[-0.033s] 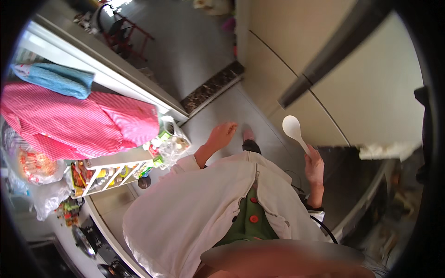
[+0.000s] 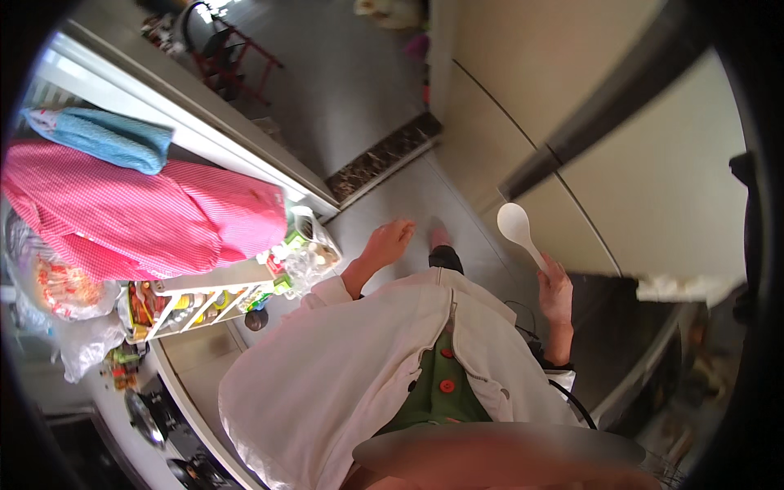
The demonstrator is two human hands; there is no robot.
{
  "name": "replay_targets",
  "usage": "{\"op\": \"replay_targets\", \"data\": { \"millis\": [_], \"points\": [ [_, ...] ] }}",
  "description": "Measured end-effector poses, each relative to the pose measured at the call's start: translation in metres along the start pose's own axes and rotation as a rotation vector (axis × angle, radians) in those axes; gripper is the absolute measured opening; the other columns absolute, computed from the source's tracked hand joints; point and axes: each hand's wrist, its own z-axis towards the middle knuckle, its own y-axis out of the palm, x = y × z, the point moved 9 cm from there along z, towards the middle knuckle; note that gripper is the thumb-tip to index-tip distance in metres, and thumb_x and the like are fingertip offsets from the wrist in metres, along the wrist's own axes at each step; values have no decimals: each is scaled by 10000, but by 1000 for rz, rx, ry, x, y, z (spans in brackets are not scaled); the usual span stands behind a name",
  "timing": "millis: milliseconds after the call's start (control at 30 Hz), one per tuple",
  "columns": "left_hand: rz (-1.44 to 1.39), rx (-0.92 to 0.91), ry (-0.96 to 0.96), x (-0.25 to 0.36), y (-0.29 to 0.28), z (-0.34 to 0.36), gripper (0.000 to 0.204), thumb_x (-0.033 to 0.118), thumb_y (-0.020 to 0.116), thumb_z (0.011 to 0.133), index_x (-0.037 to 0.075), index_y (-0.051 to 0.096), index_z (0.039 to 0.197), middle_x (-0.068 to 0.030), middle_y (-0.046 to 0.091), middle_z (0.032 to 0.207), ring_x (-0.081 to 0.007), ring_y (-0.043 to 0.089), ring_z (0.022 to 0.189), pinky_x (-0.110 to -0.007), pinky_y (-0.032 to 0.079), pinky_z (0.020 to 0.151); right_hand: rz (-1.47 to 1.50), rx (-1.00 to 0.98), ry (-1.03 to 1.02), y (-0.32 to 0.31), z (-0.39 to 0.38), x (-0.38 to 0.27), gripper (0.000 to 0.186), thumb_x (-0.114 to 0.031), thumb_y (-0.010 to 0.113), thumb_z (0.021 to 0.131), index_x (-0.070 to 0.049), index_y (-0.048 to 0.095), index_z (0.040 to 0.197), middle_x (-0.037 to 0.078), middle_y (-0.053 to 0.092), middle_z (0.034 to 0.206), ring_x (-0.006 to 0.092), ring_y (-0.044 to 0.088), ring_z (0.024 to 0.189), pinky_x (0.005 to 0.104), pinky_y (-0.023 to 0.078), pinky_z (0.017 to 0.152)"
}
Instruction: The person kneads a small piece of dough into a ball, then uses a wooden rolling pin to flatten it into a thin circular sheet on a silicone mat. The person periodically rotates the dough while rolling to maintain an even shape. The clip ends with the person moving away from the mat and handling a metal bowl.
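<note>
In my right hand [image 2: 556,296] is a white spoon [image 2: 514,223], gripped by its handle, with the broad oval bowl pointing away from me. The spoon is in the air beside a large pale panelled front [image 2: 653,196]. My left hand [image 2: 389,243] hovers over the grey floor in front of my body, fingers curled in, and nothing shows in it. Closest to that hand on the left are a clear plastic bag and packets [image 2: 309,260].
A pink checked cloth [image 2: 163,216] and a blue towel [image 2: 102,139] hang at left, above a white rack [image 2: 204,310] of bottles and packages. Pans [image 2: 147,418] stand at lower left. A dark stone threshold [image 2: 384,159] crosses the doorway. A dark bar [image 2: 604,122] slants across upper right.
The surroundings have shifted slightly to the right in view, as with a small head movement. Both hands keep nearly the same place, and the spoon stays in my right hand.
</note>
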Motion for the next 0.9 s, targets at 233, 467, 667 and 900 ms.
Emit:
{"op": "replay_targets", "data": {
  "millis": [233,467,667,900],
  "points": [
    [192,-32,-576,-205,-59,-6,368,318,574,914,103,592,1212,-171,668,1114,-369,633,1019,-460,494,879,191,-280,-129,112,253,-49,350,-58,564,898,-75,573,1247,176,626,1071,379,608,978,407,493,815],
    [-105,249,-1011,-312,-34,-103,408,360,582,899,69,608,1185,-225,684,954,-383,664,927,-459,513,809,238,-501,-447,238,439,-176,356,-102,571,921,-96,552,1276,179,613,1109,392,588,1011,428,484,834],
    [-326,221,-1162,-365,-7,-63,389,323,578,911,72,597,1207,-223,684,964,-380,667,914,-450,518,793,292,-485,-650,336,558,-273,354,-105,570,924,-94,549,1278,183,612,1092,394,583,1007,442,474,839],
    [-419,432,-1134,-386,-132,60,384,311,576,914,72,593,1214,-222,684,964,-376,668,905,-445,519,787,220,-585,-659,401,683,-355,352,-68,590,901,-65,574,1253,185,625,1131,375,601,1025,419,468,890]
  ]
}}
